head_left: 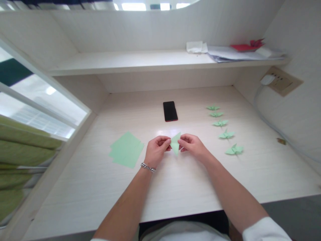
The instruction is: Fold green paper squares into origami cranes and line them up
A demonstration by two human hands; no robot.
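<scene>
A small folded piece of green paper is held between my two hands over the desk, pointed at its top and bottom. My left hand pinches its left edge with thumb and fingers. On the other side, my right hand pinches the right edge. To the left lies a loose stack of flat green paper sheets. Several finished green paper cranes stand in a column at the right, the nearest crane being closest to my right forearm. My fingertips hide parts of the paper's edges.
A black phone lies on the white desk beyond my hands. The shelf above carries papers and a red paper item. A white cable runs from the wall socket down the right side.
</scene>
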